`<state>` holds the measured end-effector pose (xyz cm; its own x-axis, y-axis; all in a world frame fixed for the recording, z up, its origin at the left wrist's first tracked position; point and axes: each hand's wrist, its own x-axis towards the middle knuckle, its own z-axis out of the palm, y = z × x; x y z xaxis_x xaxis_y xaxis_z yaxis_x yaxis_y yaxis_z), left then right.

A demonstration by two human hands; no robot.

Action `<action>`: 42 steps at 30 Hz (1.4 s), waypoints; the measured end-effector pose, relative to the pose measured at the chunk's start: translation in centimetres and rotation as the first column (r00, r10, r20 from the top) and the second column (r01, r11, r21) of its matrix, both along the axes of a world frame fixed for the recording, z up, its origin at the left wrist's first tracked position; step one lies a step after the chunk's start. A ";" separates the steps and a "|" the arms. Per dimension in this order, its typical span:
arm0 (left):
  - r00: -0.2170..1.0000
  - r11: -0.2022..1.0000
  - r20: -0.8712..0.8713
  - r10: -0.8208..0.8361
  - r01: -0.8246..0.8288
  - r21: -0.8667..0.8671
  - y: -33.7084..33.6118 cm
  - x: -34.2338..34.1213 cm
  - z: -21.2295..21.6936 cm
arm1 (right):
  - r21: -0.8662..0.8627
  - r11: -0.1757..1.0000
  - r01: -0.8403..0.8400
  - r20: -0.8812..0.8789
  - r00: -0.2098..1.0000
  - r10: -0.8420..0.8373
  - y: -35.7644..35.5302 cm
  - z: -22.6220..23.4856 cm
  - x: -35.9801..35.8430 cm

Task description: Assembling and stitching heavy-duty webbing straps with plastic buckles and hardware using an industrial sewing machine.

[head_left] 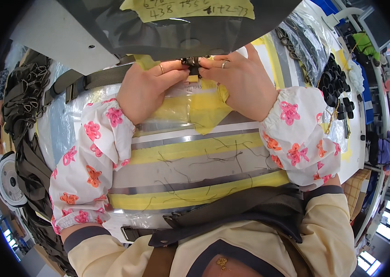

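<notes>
Under the head of a dark grey sewing machine point(176, 37), my two hands meet at the stitching spot. A dark olive webbing strap point(107, 79) runs in from the left and passes behind my left hand point(146, 87), whose fingers are pressed together on its dark end. My right hand point(248, 83) pinches at the same dark piece from the other side, fingertips bent in close to the metal presser foot point(190, 61). Fingers and machine head hide most of what lies between. A small yellow block point(192, 79) sits just below the fingertips.
Yellow tape strips point(195, 148) and loose dark threads point(213, 159) cover the bed before me. Bundled straps point(26, 92) hang at the left, beside a white round device point(10, 180). Black plastic parts point(335, 85) and bagged metal buckles point(296, 39) lie at the right. More webbing point(250, 205) crosses my lap.
</notes>
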<state>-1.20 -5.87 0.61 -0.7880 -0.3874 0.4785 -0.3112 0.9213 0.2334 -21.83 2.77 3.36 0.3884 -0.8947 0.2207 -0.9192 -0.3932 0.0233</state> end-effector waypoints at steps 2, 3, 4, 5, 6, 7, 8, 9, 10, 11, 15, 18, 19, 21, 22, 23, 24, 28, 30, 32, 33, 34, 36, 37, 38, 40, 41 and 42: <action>1.000 1.000 -0.011 0.018 -0.018 0.005 -0.2 0.1 -0.3 | 0.015 1.000 -0.003 -0.005 1.000 0.003 -0.4 0.2 -0.1; 0.999 0.999 -0.022 0.035 -0.035 0.011 -0.4 0.0 -0.3 | 0.032 0.999 0.011 0.000 1.000 -0.011 -0.7 0.3 -0.1; 0.999 0.999 -0.022 0.036 -0.035 0.013 -0.7 0.1 -0.5 | 0.052 0.998 0.024 0.006 1.000 -0.024 -0.9 0.3 -0.1; 0.999 0.999 -0.036 0.035 -0.035 0.008 -1.1 0.1 -0.7 | 0.054 0.998 0.024 0.007 1.000 -0.024 -1.3 0.4 -0.1; 0.998 0.999 -0.051 0.034 -0.034 0.004 -1.2 0.1 -0.8 | 0.096 0.995 0.031 0.031 0.999 -0.034 -1.6 0.5 -0.2; 0.998 1.000 -0.051 0.031 -0.030 0.004 -1.2 0.0 -0.8 | 0.138 0.990 0.041 0.055 0.997 -0.049 -1.8 0.6 -0.2; 0.999 0.999 -0.018 0.038 -0.037 0.023 -1.1 0.0 -0.7 | 0.137 0.990 0.045 0.054 0.997 -0.053 -1.8 0.5 -0.3; 0.999 0.998 0.017 0.044 -0.045 0.041 -1.0 0.0 -0.6 | 0.138 0.989 0.049 0.049 0.997 -0.057 -1.7 0.5 -0.3; 0.999 0.998 0.017 0.039 -0.040 0.038 -1.2 -0.1 -0.6 | 0.137 0.989 0.055 0.044 0.997 -0.061 -1.6 0.5 -0.2; 0.999 0.999 -0.022 0.023 -0.022 0.035 -1.4 0.0 -0.7 | 0.134 0.989 0.059 0.045 0.997 -0.066 -1.5 0.4 -0.1; 0.998 0.992 0.021 0.054 -0.056 0.112 -1.1 0.3 -0.3 | 0.070 0.997 0.044 0.055 0.997 -0.048 -1.4 -0.1 0.1; 0.972 0.987 0.181 0.151 -0.157 0.023 -0.5 1.8 1.2 | 0.085 0.996 0.040 0.099 0.994 -0.049 -1.5 -0.2 -0.1; 0.970 0.983 0.158 0.182 -0.181 -0.024 -0.7 3.2 1.4 | 0.098 0.995 0.028 0.127 0.991 -0.040 -1.6 -0.4 -0.1; 0.965 0.975 0.143 0.218 -0.209 -0.076 -1.3 6.3 2.4 | 0.054 0.998 0.020 0.181 0.983 -0.030 -1.5 -1.2 -0.4; 0.946 0.954 0.138 0.293 -0.280 -0.107 -1.3 7.9 2.9 | 0.019 1.000 0.008 0.229 0.973 -0.012 -1.5 -1.6 -0.4; 0.921 0.927 0.132 0.367 -0.350 -0.137 -1.0 9.1 3.2 | 0.025 1.000 -0.010 0.235 0.972 0.003 -1.5 -1.7 -0.6; 0.913 0.921 0.141 0.384 -0.367 -0.132 -0.6 9.8 3.4 | -0.062 0.996 -0.058 0.293 0.953 0.074 -1.5 -1.8 -0.9; 0.901 0.918 0.172 0.397 -0.393 -0.061 0.2 11.5 3.6 | -0.206 0.955 -0.214 0.242 0.934 0.262 -0.5 -1.1 -1.0; 0.913 0.920 0.143 0.383 -0.363 -0.144 0.6 11.4 3.3 | -0.215 0.933 -0.289 0.135 0.937 0.321 -0.5 -1.0 -1.2; 0.882 0.893 0.161 0.443 -0.418 -0.167 0.2 12.8 2.4 | -0.181 0.928 -0.326 0.178 0.917 0.357 -0.8 -1.1 -1.2; 0.867 0.876 0.165 0.470 -0.436 -0.206 -0.2 13.3 1.9 | -0.163 0.930 -0.328 0.207 0.910 0.358 -0.9 -1.0 -1.3; 0.883 0.873 0.152 0.443 -0.387 -0.295 -0.6 13.4 1.7 | -0.194 0.921 -0.339 0.190 0.908 0.374 -1.5 -1.3 -1.9; 0.882 0.862 0.144 0.448 -0.384 -0.330 -0.4 14.5 2.6 | -0.236 0.905 -0.355 0.210 0.890 0.404 -1.7 -0.7 -0.9; 0.872 0.843 0.123 0.474 -0.409 -0.349 -0.5 15.5 3.0 | -0.292 0.878 -0.380 0.205 0.872 0.445 -1.9 -0.6 0.4; 0.796 0.765 0.146 0.588 -0.488 -0.420 -0.1 18.1 4.1 | -0.283 0.864 -0.416 0.231 0.845 0.483 -1.7 0.3 2.3; 0.751 0.713 0.141 0.645 -0.525 -0.464 -1.7 18.8 4.0 | -0.137 0.873 -0.469 0.015 0.880 0.475 -1.5 1.5 4.9; 0.714 0.693 0.139 0.686 -0.584 -0.423 -2.2 17.4 4.1 | -0.128 0.884 -0.450 0.000 0.891 0.454 -1.5 1.8 6.2; 0.667 0.667 0.154 0.729 -0.639 -0.383 -2.6 16.0 4.5 | -0.192 0.877 -0.441 0.007 0.893 0.451 -2.1 1.8 7.9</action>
